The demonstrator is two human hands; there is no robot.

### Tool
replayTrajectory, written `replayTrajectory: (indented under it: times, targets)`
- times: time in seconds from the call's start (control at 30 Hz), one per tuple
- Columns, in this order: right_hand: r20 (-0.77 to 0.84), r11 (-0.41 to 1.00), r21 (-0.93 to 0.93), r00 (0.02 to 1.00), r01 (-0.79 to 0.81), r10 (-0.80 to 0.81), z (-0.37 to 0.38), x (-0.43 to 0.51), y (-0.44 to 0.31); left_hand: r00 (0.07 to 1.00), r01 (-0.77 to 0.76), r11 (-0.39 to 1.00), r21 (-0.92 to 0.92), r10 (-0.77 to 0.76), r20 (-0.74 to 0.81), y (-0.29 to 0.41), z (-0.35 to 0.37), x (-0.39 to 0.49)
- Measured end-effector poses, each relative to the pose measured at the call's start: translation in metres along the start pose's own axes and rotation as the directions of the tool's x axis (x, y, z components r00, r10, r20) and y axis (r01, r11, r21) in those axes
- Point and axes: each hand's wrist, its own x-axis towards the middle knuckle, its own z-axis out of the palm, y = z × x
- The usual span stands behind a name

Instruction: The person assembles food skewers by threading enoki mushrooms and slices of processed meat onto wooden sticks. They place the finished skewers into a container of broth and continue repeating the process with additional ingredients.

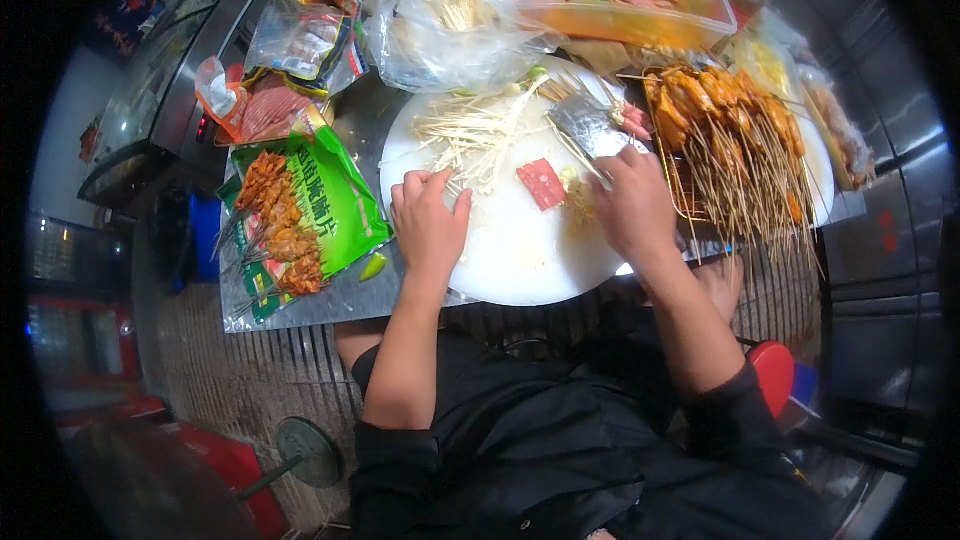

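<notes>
My left hand (427, 214) rests at the left part of a round white cutting board (517, 274). Its thumb is apart from the fingers, which reach the near edge of a loose spread of enoki mushrooms (480, 131). My right hand (637, 202), slightly blurred, is over the board's right side, fingers curled at the near end of a cleaver (592, 124). Whether it grips the handle is hidden. Between my hands lies a square pink slice of luncheon meat (542, 184), with pale mushroom scraps (576, 191) beside it. Skewered pink rolls (634, 120) are by the blade.
At right, a wire tray (679, 199) holds marinated meat skewers (720, 105), sticks jutting toward me. Coated meat skewers (281, 232) lie on a green package (337, 187) at left. Behind the board are a bag of enoki (454, 30) and a plastic tub (622, 15).
</notes>
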Motion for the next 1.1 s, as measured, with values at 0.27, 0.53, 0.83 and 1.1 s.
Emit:
replayTrajectory:
  times: [0.27, 0.53, 0.83, 1.1]
  targets:
    - [0.256, 0.985, -0.077, 0.958, 0.153, -0.129, 0.033, 0.029, -0.037, 0.999, -0.026, 0.998, -0.064, 0.023, -0.042, -0.009, -0.001, 0.022]
    - [0.508, 0.729, 0.626, 0.854, -0.278, -0.11, 0.001, 0.009, -0.071, 0.956, -0.287, 0.949, -0.128, 0.292, 0.019, -0.008, 0.01, 0.095]
    - [0.406, 0.973, 0.232, 0.908, 0.009, -0.105, 0.001, 0.018, -0.073, 0.93, -0.283, 0.956, 0.076, 0.253, 0.268, 0.0, 0.033, 0.12]
    - [0.364, 0.963, 0.246, 0.91, 0.111, -0.198, 0.06, 0.125, -0.052, 0.936, -0.301, 0.953, 0.044, 0.287, 0.202, -0.003, 0.026, 0.115]
